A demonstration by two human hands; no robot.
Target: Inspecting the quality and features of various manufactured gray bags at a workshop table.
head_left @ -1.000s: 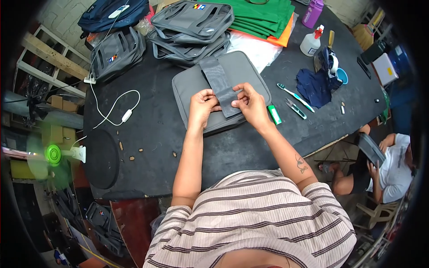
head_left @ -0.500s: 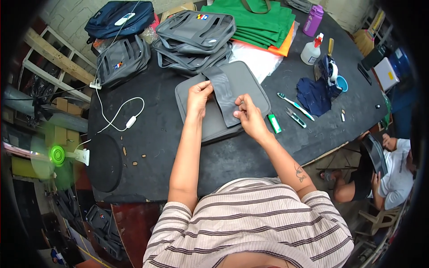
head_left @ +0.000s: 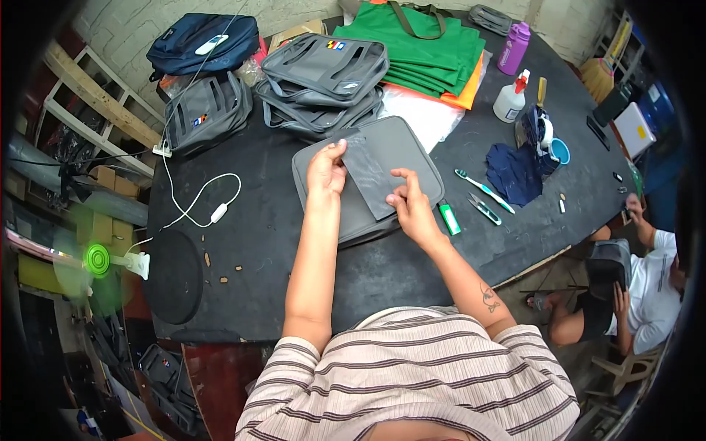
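Observation:
A flat grey bag [head_left: 412,151] lies in front of me on the black table, with a wide dark-grey fabric band [head_left: 368,175] running slantwise across it. Over the band's left edge is my left hand [head_left: 326,169], its fingers curled and the thumb pressed to them. Whatever that pinch holds, if anything, is too small to make out. My right hand [head_left: 414,209] hovers at the band's lower right edge, index finger raised and apart from the thumb. Right of the bag lie a green lighter-like object [head_left: 449,219], thread snips [head_left: 485,209] and a toothbrush [head_left: 485,191].
Grey bags [head_left: 323,70] are stacked at the back left beside a navy backpack [head_left: 202,42]. Green bags [head_left: 419,48] lie behind. A spray bottle [head_left: 511,97], purple bottle [head_left: 513,48] and navy cloth [head_left: 513,173] stand or lie right. A white cable [head_left: 184,209] loops left; a co-worker [head_left: 647,287] sits right.
The band, lifted at its left edge before, now lies flatter on the bag. My right index finger has straightened away from the thumb. The co-worker's hand has moved up toward the table edge.

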